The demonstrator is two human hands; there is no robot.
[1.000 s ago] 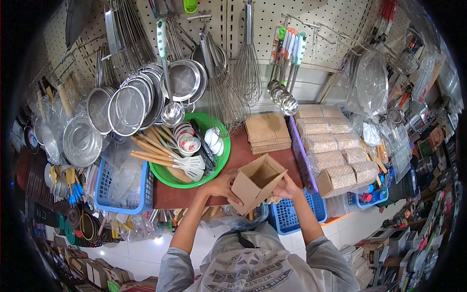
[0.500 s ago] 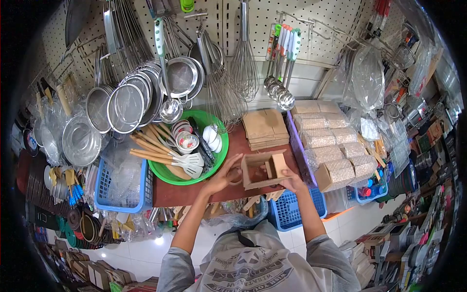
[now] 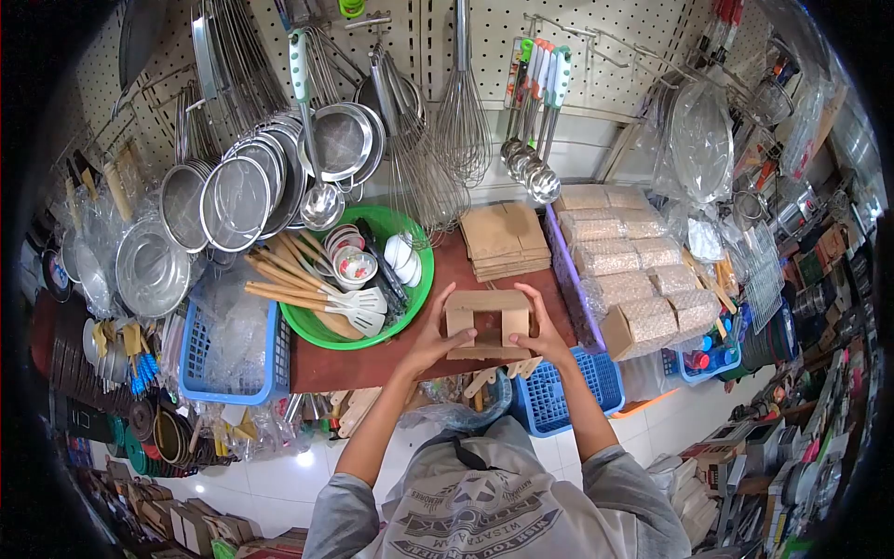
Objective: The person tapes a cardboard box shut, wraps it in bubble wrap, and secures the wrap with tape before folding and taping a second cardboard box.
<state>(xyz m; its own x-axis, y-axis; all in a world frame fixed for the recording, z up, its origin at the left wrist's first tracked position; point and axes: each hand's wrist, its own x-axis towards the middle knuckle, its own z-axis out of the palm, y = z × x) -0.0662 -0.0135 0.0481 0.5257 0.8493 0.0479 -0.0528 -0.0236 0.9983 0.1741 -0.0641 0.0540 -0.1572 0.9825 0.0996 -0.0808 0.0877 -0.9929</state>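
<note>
A small brown cardboard box (image 3: 486, 302) is held between my two hands over the front of the red-brown table (image 3: 372, 366). Its open side faces up toward me, and flaps stand at its left and right. My left hand (image 3: 436, 337) grips the left wall, thumb on the inside edge. On the opposite side, my right hand (image 3: 545, 328) grips the right wall with its thumb near the lower right corner. Behind the box lies a stack of flat brown cardboard pieces (image 3: 505, 240).
To the left, a green basin (image 3: 424, 289) holds wooden-handled spatulas, bowls and other utensils. A purple crate (image 3: 579, 284) with bubble-wrapped boxes (image 3: 615, 261) stands right. Blue baskets (image 3: 279, 349) sit at the table's edges. Whisks (image 3: 463, 121), strainers and ladles hang above.
The box has turned to sit squarely in front of me. My left hand has moved onto its left wall, and my right hand has shifted up along the right side.
</note>
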